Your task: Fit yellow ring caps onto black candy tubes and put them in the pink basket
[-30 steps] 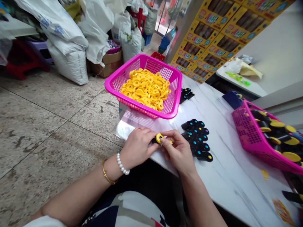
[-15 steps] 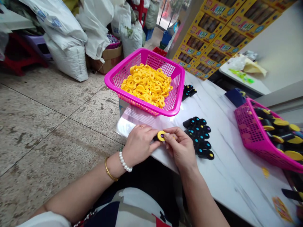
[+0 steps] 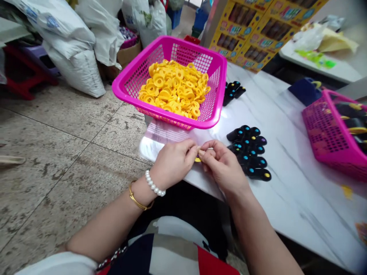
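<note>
My left hand [image 3: 176, 160], with a pearl bracelet at the wrist, is closed at the table's front edge. My right hand [image 3: 223, 164] meets it, thumb and fingers pinched together. Between the fingertips shows a sliver of a yellow ring cap [image 3: 197, 159]; the black tube that it sits on is hidden by the fingers. Just right of my right hand lies a group of black tubes [image 3: 252, 152] with blue, yellow and purple ends. Beyond my hands stands a pink basket [image 3: 183, 123] heaped with yellow ring caps [image 3: 174, 89].
A second pink basket [image 3: 323, 133] at the right holds black tubes with yellow caps. More black tubes [image 3: 233, 91] lie beside the first basket. Yellow boxes [image 3: 243, 34] are stacked at the back of the marble-look table [image 3: 298, 191]. White sacks [image 3: 77, 57] stand on the floor at the left.
My fingertips have closed in over the yellow ring cap, which showed its face before and is now mostly covered. The camera view has shifted, bringing the baskets higher in the picture.
</note>
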A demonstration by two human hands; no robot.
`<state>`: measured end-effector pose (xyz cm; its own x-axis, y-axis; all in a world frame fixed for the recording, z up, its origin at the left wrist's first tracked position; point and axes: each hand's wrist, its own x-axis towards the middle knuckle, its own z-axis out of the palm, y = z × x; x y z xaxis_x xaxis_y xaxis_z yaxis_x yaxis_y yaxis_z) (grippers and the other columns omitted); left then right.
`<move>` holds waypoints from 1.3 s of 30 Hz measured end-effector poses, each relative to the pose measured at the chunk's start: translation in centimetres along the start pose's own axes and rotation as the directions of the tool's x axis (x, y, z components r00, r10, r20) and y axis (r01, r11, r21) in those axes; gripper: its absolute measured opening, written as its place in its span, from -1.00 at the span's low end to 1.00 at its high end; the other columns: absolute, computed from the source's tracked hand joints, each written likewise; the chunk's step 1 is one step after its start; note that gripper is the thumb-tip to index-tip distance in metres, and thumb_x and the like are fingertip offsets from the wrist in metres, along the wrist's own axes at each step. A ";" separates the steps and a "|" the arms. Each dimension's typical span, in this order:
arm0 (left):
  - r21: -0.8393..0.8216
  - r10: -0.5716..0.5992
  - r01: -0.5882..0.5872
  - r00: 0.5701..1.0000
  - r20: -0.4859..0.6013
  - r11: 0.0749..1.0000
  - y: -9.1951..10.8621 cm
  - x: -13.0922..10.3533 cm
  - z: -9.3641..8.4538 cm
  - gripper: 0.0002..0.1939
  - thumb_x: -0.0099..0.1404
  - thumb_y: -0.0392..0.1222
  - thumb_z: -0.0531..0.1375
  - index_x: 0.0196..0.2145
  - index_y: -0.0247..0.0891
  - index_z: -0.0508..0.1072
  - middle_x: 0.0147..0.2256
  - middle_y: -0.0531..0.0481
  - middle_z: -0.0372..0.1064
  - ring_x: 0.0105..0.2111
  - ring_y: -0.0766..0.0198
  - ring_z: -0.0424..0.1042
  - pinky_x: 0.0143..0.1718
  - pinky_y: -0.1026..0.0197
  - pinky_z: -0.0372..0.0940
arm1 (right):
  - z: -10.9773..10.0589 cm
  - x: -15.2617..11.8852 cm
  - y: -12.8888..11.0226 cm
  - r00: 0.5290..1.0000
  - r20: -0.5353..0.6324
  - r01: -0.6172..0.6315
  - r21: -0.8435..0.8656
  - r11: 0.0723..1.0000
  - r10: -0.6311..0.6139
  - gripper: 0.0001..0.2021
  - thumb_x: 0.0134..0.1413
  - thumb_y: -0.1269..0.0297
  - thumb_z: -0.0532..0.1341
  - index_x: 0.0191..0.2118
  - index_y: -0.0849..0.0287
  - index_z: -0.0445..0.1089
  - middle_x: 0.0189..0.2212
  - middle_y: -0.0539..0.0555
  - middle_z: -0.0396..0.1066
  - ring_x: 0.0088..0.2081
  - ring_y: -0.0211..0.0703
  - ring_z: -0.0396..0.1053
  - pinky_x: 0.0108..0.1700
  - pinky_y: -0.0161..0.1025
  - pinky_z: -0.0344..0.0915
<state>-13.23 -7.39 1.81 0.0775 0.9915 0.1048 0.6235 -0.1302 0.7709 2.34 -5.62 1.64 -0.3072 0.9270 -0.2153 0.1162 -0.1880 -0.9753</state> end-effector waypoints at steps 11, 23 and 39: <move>-0.059 0.168 -0.175 0.980 -0.107 0.983 -1.3 -2.6 1.3 -0.67 0.33 -0.12 0.17 0.03 -0.21 0.39 -0.18 -0.04 0.46 -0.22 0.23 0.43 -0.17 0.22 0.28 | -0.2 -1.3 1.5 0.979 -0.093 0.186 0.033 0.982 -0.183 -0.78 0.09 0.18 0.30 -0.24 0.19 0.35 -0.42 0.00 0.37 -0.44 -0.30 0.29 -0.40 -0.37 0.22; 0.039 0.175 -0.175 0.984 -0.010 0.984 -0.9 -2.3 0.5 -0.70 0.34 -0.15 0.14 0.02 -0.19 0.35 -0.18 -0.01 0.43 -0.23 0.21 0.42 -0.20 0.20 0.27 | 0.0 0.2 -1.5 0.988 0.080 -0.124 -0.102 0.987 0.132 -0.70 0.09 0.12 0.26 -0.14 0.19 0.28 -0.79 -0.21 0.10 -0.79 -0.42 -0.08 -0.76 -0.47 -0.19; 0.119 0.208 -0.209 0.978 0.019 0.971 -1.3 -3.7 1.3 -0.66 0.22 -0.45 0.04 -0.08 -0.22 0.38 -0.22 -0.07 0.37 -0.20 0.16 0.39 -0.18 0.12 0.32 | 1.7 -2.7 -0.5 0.960 0.024 0.238 -0.599 0.765 -0.280 -0.78 0.06 0.30 0.19 -0.13 0.16 0.34 -0.60 -0.08 0.33 -0.55 -0.26 0.28 -0.49 -0.36 0.09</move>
<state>-13.33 -10.87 -0.39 0.2198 0.9427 0.2511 0.6815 -0.3325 0.6519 1.47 -8.62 2.58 -0.3504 0.9343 0.0650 0.5814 0.2714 -0.7670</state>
